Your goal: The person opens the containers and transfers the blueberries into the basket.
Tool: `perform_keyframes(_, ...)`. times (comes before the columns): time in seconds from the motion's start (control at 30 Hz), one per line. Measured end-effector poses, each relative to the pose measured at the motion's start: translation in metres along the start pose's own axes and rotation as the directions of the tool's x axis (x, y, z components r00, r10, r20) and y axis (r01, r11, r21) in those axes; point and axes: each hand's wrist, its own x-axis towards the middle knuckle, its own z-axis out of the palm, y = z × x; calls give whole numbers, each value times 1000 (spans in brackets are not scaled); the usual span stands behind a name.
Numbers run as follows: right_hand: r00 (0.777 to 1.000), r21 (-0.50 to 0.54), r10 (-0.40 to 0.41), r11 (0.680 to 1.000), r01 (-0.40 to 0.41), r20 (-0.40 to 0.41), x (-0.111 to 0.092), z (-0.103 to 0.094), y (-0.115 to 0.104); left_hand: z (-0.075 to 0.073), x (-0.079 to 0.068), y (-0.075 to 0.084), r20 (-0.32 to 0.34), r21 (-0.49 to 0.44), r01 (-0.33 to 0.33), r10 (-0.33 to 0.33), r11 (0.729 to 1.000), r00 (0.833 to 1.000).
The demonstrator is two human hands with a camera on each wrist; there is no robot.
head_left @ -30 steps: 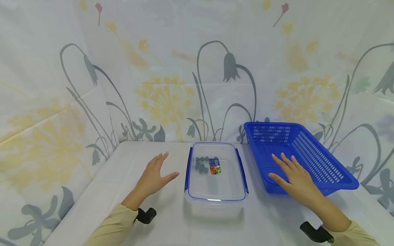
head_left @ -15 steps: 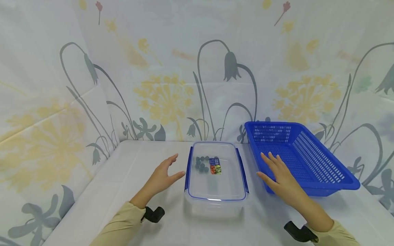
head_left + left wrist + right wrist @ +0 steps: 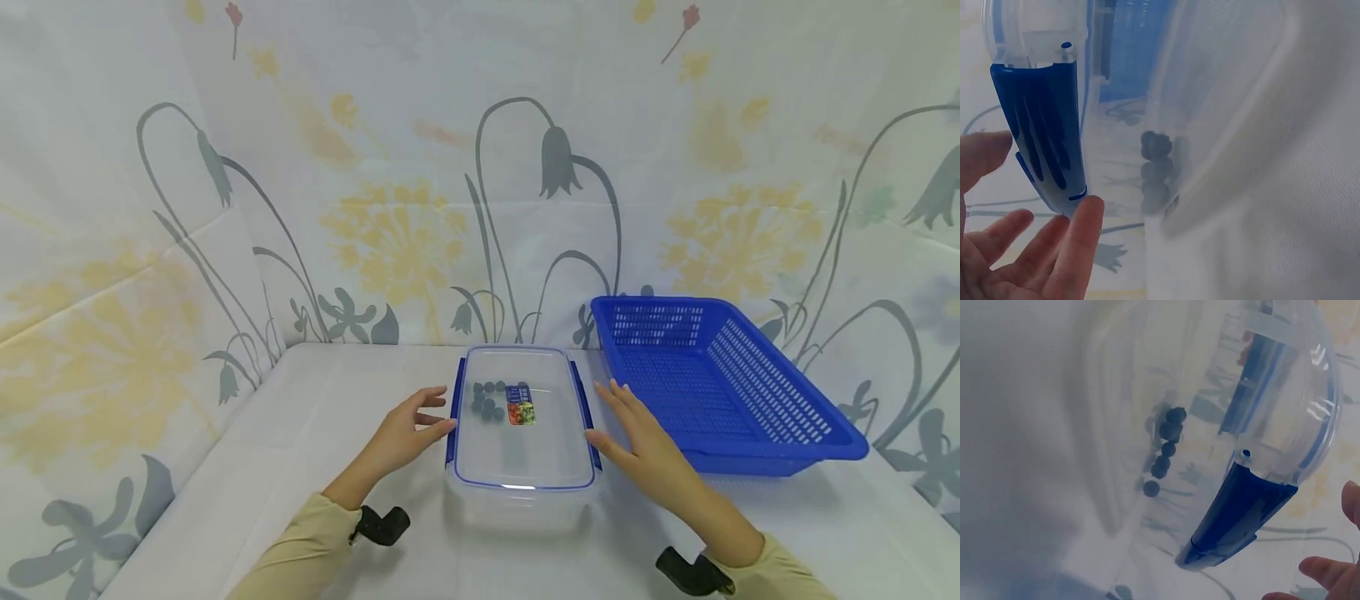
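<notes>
A clear lidded food container [image 3: 551, 454] with blue side latches stands on the table, a fruit label [image 3: 520, 405] on its lid. Several small dark round things, like blueberries [image 3: 487, 403], lie inside toward the far left. My left hand [image 3: 397, 437] is beside the left latch [image 3: 1044, 125]; its fingers are spread around the latch, one fingertip at or close to the latch's end. My right hand [image 3: 651, 454] has its thumb at the right edge, near the right latch [image 3: 1241, 515], fingers extended. In the right wrist view those fingers appear apart from the latch. Neither hand grips anything.
A blue plastic basket [image 3: 750, 454] with slotted walls stands right of the container, behind my right hand. The white-covered table [image 3: 337, 375] meets a flower-printed cloth [image 3: 420, 150] at the back and left.
Both hands have moved inward to the container's sides, the right hand travelling left from in front of the basket. The container and basket stay put.
</notes>
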Motion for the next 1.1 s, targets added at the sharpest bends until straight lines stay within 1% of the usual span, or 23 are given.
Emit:
perform_keyframes(0.13, 1000, 3, -17, 1000, 17, 6, -1, 8, -4, 4, 2, 3, 27, -110, 62, -60, 992, 998)
perform_keyframes(0.23, 1000, 12, -13, 1000, 13, 19, -2, 13, -7, 5, 2, 5, 46, -172, 89, -82, 981, 996)
perform_keyframes(0.4, 994, 91, 50, 994, -59, 95, -3, 19, -7, 5, 1, 7, 73, -226, 92, -77, 970, 994)
perform_keyframes(0.47, 990, 132, 74, 987, -90, 120, -3, 21, -7, 5, 1, 8, 82, -230, 96, -79, 969, 994)
perform_keyframes(0.53, 988, 166, 88, 980, -109, 127, -2, 22, -6, 5, 0, 9, 86, -229, 97, -79, 969, 993)
perform_keyframes(0.7, 988, 209, 111, 969, -131, 105, 1, 24, -3, 5, 0, 10, 82, -233, 111, -94, 966, 992)
perform_keyframes(0.83, 987, 250, 140, 956, -157, 84, 2, 25, 0, 5, 1, 10, 72, -218, 115, -102, 969, 992)
perform_keyframes(0.97, 979, 284, 190, 937, -202, 69, 4, 26, 1, 7, 2, 13, 61, -193, 118, -108, 974, 992)
perform_keyframes(1.1, 968, 301, 241, 920, -252, 75, 4, 26, 2, 7, 1, 15, 59, -184, 121, -112, 975, 992)
